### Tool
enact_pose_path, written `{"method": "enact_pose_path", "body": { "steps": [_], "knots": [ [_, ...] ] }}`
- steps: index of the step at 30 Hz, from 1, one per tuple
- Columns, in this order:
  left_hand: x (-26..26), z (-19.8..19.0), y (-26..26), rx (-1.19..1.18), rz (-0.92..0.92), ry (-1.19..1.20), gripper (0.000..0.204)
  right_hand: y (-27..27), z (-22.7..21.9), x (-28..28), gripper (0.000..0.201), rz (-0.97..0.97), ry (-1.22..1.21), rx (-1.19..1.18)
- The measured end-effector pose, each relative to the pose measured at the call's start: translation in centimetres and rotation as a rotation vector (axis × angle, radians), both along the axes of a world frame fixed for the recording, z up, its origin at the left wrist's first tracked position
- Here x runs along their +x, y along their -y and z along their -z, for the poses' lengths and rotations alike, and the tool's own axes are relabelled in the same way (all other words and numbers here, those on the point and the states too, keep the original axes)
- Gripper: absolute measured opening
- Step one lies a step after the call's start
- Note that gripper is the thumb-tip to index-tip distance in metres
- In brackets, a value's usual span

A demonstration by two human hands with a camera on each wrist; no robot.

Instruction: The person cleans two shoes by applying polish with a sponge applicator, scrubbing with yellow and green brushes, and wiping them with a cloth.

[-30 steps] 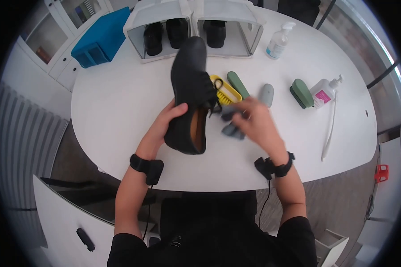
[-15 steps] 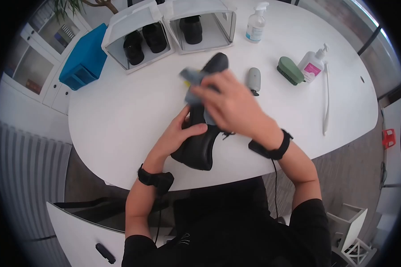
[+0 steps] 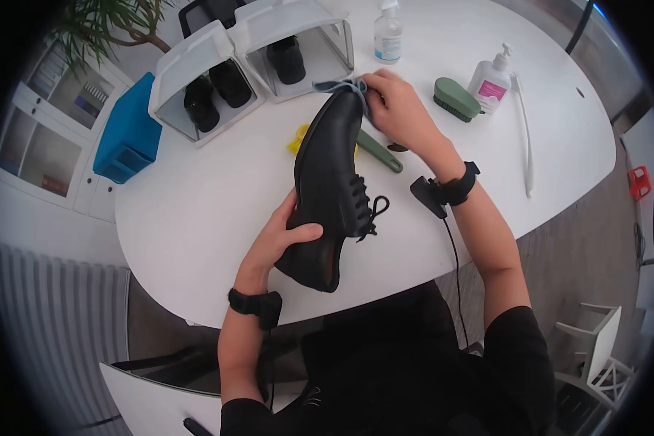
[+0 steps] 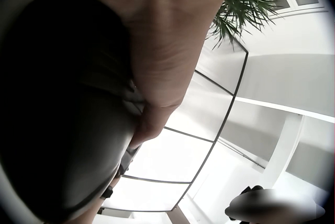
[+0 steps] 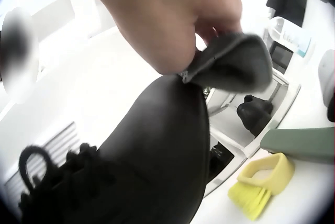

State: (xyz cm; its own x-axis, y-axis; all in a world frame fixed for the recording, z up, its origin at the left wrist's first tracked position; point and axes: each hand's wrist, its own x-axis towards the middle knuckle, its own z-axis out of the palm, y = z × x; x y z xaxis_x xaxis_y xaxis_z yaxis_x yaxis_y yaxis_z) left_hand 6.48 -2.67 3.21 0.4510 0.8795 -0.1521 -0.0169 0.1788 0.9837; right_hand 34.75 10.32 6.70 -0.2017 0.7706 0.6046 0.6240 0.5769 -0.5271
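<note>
A black lace-up shoe [image 3: 327, 167] is held above the table, toe pointing away from the body. My left hand [image 3: 272, 236] grips it near the heel, thumb across its side. At the toe, my right hand [image 3: 400, 109] pinches a grey-blue cloth [image 3: 334, 86] that lies against the tip. In the right wrist view the cloth [image 5: 233, 64] hangs from the fingers of the right hand [image 5: 172, 20] beside the toe of the shoe [image 5: 162, 130]. The left wrist view shows the left hand [image 4: 162, 41] against the dark shoe [image 4: 57, 114].
Under the shoe lie a yellow brush [image 3: 298, 138] and a green-handled one [image 3: 379, 151]. Two clear-fronted boxes [image 3: 258, 109] hold black shoes. Rightward are a green brush [image 3: 455, 99], two pump bottles [image 3: 490, 83] and a white stick [image 3: 527, 145]; a blue box [image 3: 127, 134] stands left.
The right hand and cloth have moved from over the shoe's middle to its toe, uncovering the laces. The left hand keeps its grip, and the head view has shifted.
</note>
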Motion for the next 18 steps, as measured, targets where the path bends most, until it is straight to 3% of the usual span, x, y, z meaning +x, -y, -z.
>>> {"method": "enact_pose_path", "body": {
  "steps": [1, 3, 4, 6, 8, 10, 11, 13, 17, 18],
  "knots": [
    [-0.3, 0.4, -0.2, 0.017, 0.013, 0.003, 0.098, 0.0, -0.1, 0.2, 0.034, 0.006, -0.004, 0.002],
    [-0.8, 1.0, -0.5, -0.067, 0.030, 0.078, 0.096, 0.5, -0.2, 0.4, 0.035, -0.013, -0.316, -0.444],
    [-0.9, 1.6, -0.5, -0.153, 0.034, 0.160, 0.094, 1.0, 0.0, 0.3, 0.035, -0.009, -0.318, -0.451],
    [-0.8, 2.9, -0.6, -0.180, 0.046, 0.212, 0.088, 1.8, 0.3, -0.6, 0.036, -0.183, -0.421, -0.251],
    [-1.0, 3.3, -0.5, -0.197, 0.065, 0.257, 0.084, 3.4, 0.6, -1.9, 0.040, -0.194, -0.376, -0.160],
    [-0.8, 3.0, -0.4, -0.283, -0.010, 0.307, 0.081, 4.9, 1.2, -2.8, 0.061, -0.133, -0.028, 0.273],
    [-0.6, 2.7, -0.4, -0.284, -0.009, 0.308, 0.081, 5.8, 1.2, -3.3, 0.061, -0.132, -0.027, 0.273],
    [-0.6, 1.9, -0.5, -0.328, 0.011, 0.311, 0.080, 7.2, 0.9, -4.3, 0.071, -0.363, -0.095, 0.099],
    [-0.2, 1.1, 0.6, -0.385, 0.025, 0.356, 0.078, 5.7, 1.2, -2.5, 0.068, -0.374, -0.024, 0.205],
    [0.1, 1.1, 0.9, -0.426, 0.022, 0.389, 0.078, 5.0, 1.7, -2.5, 0.063, -0.229, -0.019, 0.276]
  ]
}}
